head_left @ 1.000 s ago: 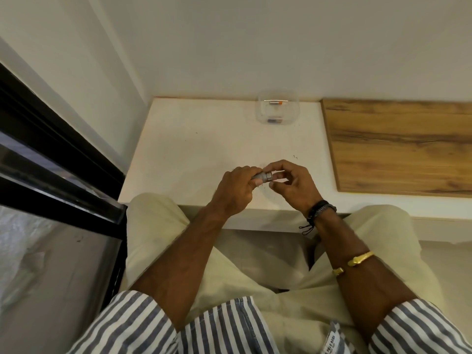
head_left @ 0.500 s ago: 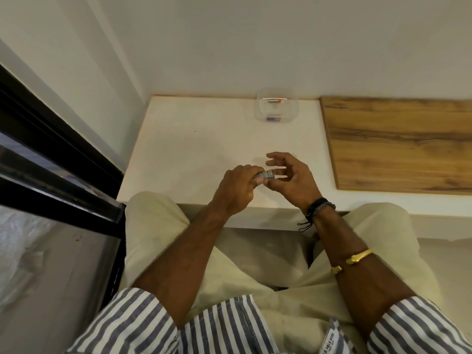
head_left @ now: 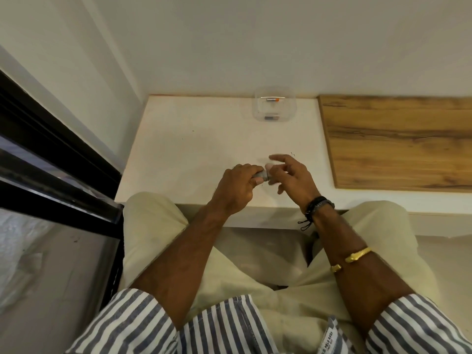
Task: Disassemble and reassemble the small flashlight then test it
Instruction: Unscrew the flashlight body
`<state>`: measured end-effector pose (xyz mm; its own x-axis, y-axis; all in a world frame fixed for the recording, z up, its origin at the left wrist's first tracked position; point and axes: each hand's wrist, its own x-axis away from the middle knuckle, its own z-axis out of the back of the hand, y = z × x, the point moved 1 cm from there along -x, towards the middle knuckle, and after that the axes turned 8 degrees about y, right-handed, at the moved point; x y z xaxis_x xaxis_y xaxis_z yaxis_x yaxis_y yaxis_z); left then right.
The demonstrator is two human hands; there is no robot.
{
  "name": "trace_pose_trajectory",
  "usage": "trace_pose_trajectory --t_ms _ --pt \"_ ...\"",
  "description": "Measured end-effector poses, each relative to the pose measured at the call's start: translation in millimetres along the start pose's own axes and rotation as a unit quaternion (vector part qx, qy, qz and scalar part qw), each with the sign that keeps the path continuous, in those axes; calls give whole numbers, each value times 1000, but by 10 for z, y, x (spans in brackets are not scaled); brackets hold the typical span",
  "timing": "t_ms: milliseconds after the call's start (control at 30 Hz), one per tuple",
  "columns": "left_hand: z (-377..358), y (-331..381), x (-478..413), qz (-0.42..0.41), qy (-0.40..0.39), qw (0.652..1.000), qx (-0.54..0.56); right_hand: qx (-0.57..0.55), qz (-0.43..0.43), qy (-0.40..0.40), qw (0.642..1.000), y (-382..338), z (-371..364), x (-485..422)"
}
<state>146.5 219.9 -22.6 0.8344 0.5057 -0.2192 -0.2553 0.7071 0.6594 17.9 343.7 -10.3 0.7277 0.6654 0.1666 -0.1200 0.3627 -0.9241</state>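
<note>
Above the near edge of the white worktop (head_left: 194,149), the left hand (head_left: 236,186) is gripping the small grey metal flashlight (head_left: 261,175) in a closed fist. The right hand (head_left: 291,178) is touching its exposed end, fingers (head_left: 279,158) blurred and loosely spread. A clear plastic container (head_left: 274,104) is sitting at the far edge.

Before you sits a low white matte tabletop (head_left: 194,149) pushed into the corner of two pale walls, its near edge over your knees. On its right part lies a flat rectangular board of brown wood grain (head_left: 398,144). At the far edge, just left of that board, stands a small clear plastic container (head_left: 290,111) with rounded corners; something small shows through its wall.
</note>
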Motion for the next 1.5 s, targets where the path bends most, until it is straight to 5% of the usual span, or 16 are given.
trace_pose_trajectory --t_ms 300,500,867,1067,1333,1500 --pt "-8 -31 -25 16 -5 1000 4 33 105 1 994 4 34 -8" --pt "-4 0 -16 14 -3 1000 -2 57 28 23 998 -54 -1 20" --pt "-3 2 -38 20 -7 1000 6 60 127 26 990 -98 42 42" --pt "11 12 -39 6 5 1000 3 59 42 15 997 -94 15 43" --pt "10 -6 -59 22 -11 1000 19 84 114 38 989 -58 72 7" --pt "38 -39 -75 31 32 998 49 26 73 71 995 40 122 -80"
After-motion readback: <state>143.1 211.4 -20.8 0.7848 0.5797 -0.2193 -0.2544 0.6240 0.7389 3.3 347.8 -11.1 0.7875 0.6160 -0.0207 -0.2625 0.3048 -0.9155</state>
